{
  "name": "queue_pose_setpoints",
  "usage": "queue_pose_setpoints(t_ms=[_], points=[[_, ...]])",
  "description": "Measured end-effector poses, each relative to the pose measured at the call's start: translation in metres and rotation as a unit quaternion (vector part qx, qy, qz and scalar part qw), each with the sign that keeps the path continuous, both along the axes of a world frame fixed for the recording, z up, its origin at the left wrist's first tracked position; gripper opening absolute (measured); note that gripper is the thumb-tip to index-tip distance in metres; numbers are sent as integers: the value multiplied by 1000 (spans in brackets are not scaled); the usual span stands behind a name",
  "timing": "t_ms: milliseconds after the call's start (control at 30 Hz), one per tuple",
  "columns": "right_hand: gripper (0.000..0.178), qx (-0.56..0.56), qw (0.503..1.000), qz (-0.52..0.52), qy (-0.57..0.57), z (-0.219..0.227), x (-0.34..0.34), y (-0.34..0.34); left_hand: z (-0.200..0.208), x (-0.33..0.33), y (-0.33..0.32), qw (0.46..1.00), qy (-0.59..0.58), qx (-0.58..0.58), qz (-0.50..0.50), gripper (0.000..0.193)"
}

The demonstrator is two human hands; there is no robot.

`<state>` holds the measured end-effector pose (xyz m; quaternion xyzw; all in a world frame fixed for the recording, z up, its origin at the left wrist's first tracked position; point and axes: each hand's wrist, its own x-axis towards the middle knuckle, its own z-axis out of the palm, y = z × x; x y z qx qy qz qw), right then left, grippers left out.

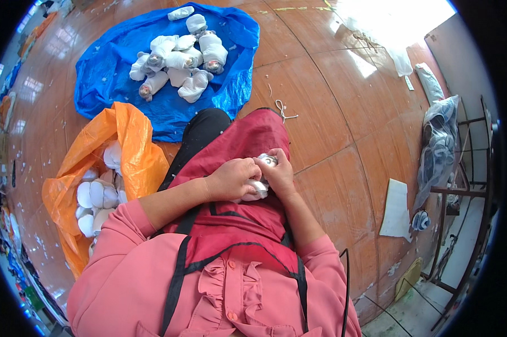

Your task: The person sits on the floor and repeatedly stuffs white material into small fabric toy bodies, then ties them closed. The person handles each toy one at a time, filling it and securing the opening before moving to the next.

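Observation:
My left hand and my right hand meet over my lap, fingers closed around a small white stuffed piece. It looks like a plush toy part, and its upper end shows a grey and dark pattern between the fingers of my right hand. The left fingertips pinch at its middle, close against the right thumb. Much of the piece is covered by my hands, and whether a needle or thread is there cannot be made out. Beneath it lies my dark red apron.
Several white stuffed pieces with grey ends lie on a blue plastic sheet ahead. An orange sack at left holds white rounded pieces. Rightward are a white flat sheet, a clear bag of dark items and a metal rack.

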<state>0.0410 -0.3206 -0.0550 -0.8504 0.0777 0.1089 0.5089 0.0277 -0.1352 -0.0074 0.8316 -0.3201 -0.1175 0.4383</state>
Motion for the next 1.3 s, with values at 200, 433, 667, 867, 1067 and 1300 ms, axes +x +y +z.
queue_pose_setpoints(t_ms=[200, 433, 667, 867, 1067, 1300], points=[[50, 19, 999, -26, -11, -2, -7, 9, -5, -17, 0, 1000, -14, 20, 15, 25], [44, 114, 992, -50, 36, -17, -5, 8, 0, -21, 3, 997, -59, 42, -16, 20], [43, 106, 991, -71, 37, -25, 5, 7, 10, -16, -7, 994, -90, 57, 27, 28], [47, 38, 997, -48, 48, -15, 8, 6, 7, -12, -17, 977, -150, 143, 49, 34], [53, 28, 997, -25, 72, -3, 7, 7, 3, -12, -3, 979, -142, 143, 13, 36], [54, 24, 995, 9, 94, -7, 20, 2, -12, 2, -4, 982, -160, 99, 8, 29]])
